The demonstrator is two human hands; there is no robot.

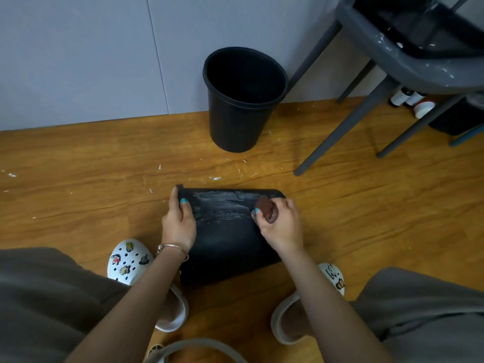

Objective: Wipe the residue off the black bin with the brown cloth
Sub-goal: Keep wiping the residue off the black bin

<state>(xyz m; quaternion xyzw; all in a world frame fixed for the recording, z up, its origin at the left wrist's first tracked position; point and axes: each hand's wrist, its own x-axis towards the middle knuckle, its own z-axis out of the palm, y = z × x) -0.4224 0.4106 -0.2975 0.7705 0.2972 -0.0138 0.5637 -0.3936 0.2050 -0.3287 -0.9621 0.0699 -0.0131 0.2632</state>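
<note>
A black bin (225,237) lies tilted on the wooden floor between my feet, its upper side streaked with whitish residue. My left hand (179,224) grips the bin's left edge, thumb on top. My right hand (281,226) holds a bunched brown cloth (265,206) pressed against the bin's upper right part, beside the streaks.
A second black bin (242,100) stands upright by the grey wall. A grey chair (379,82) with paint specks stands at the right, with small bottles (406,96) under it. White flecks dot the floor (91,166). My white clogs (129,260) flank the tilted bin.
</note>
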